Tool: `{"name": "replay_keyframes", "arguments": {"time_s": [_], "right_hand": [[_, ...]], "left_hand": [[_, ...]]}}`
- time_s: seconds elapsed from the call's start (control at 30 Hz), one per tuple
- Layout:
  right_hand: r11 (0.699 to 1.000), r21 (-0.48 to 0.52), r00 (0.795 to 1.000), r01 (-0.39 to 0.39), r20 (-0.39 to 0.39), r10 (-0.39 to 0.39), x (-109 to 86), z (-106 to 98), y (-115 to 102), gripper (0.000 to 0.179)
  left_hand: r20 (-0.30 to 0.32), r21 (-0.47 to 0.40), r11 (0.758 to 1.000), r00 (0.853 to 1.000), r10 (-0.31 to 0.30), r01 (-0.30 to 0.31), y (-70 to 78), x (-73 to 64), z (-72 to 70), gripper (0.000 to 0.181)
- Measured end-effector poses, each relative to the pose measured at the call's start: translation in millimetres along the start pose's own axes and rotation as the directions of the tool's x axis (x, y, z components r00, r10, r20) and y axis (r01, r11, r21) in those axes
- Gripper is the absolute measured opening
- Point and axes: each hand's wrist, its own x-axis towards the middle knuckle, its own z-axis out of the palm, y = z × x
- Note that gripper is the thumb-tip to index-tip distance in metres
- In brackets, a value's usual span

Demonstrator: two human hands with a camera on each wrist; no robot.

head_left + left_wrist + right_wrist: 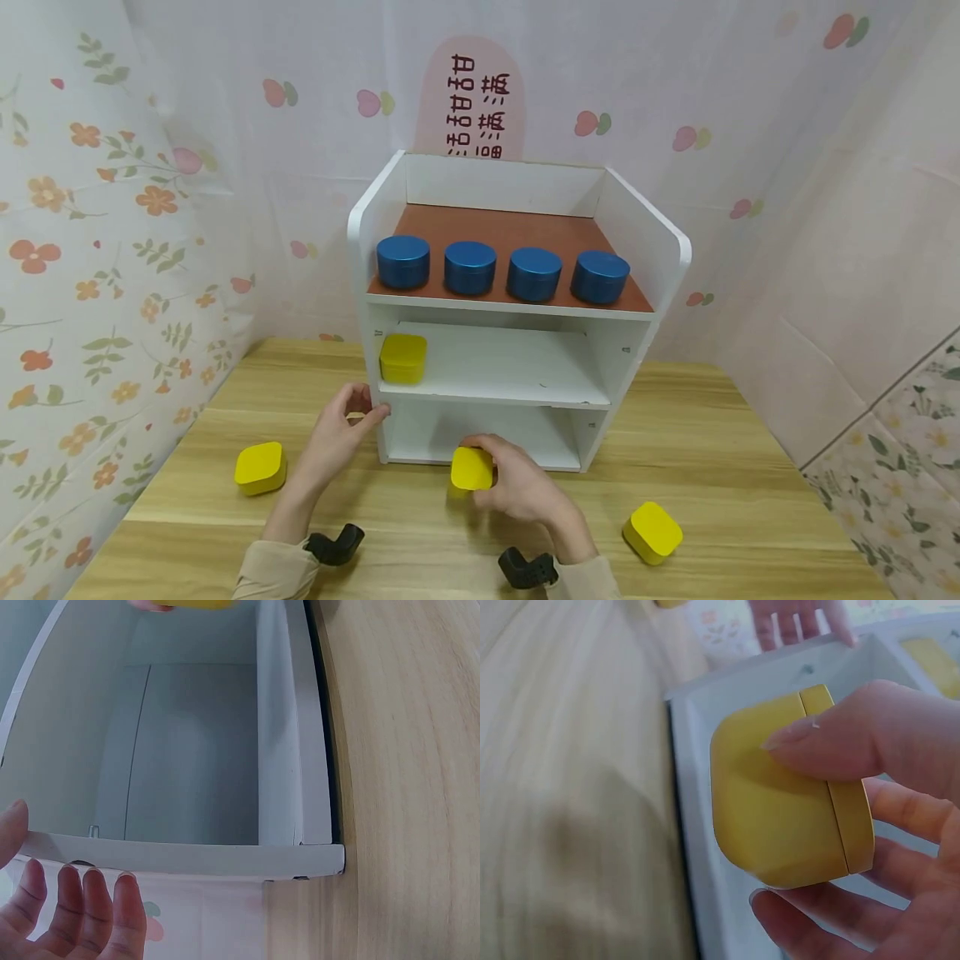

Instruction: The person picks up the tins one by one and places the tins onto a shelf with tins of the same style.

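A white three-level shelf (495,362) stands on the wooden table. My right hand (517,479) holds a yellow box (472,469) with rounded corners in front of its bottom compartment. In the right wrist view the thumb lies across one face of the yellow box (780,802), with fingers around the opposite side; a lid seam shows. My left hand (341,429) grips the shelf's left side panel (187,857), thumb at the front edge and fingers along the outside. Another yellow box (403,359) sits at the left end of the middle level.
On the brown top level stand several round blue tins (469,268) in a row. One yellow box (261,468) lies on the table at left, another yellow box (652,532) at right. Patterned cloth (300,167) hangs behind and beside the table (697,433).
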Motion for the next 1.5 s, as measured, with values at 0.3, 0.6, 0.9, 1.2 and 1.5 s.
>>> {"name": "replay_keyframes", "arguments": {"time_s": [0.3,0.6,0.9,1.2,1.5], "right_hand": [[0.999,-0.041,0.999,0.024,-0.044,-0.026,-6.2,-13.0,-17.2,0.063],[0.999,-0.022,0.996,0.026,-0.084,-0.028,-14.2,-21.7,-35.9,0.066],[0.997,-0.041,0.988,0.058,-0.141,-0.063,-15.5,-27.2,-45.7,0.067],[0.993,-0.017,0.975,0.113,-0.190,-0.114,-10.5,-35.2,-52.6,0.069],[0.990,-0.020,0.957,0.141,-0.255,-0.142,-2.0,-53.5,-63.5,0.069]], "left_hand": [[-0.004,0.010,1.000,1.000,0.006,-0.006,0.3,0.4,-0.2,0.033],[-0.003,0.011,1.000,1.000,0.004,-0.004,-2.1,1.8,0.7,0.034],[-0.003,-0.020,1.000,1.000,-0.004,0.004,-0.9,2.4,1.4,0.033],[-0.008,-0.010,1.000,1.000,-0.008,0.008,-1.4,0.7,-0.8,0.033],[-0.002,-0.027,1.000,1.000,-0.013,0.013,-0.1,0.8,-0.1,0.030]]}}
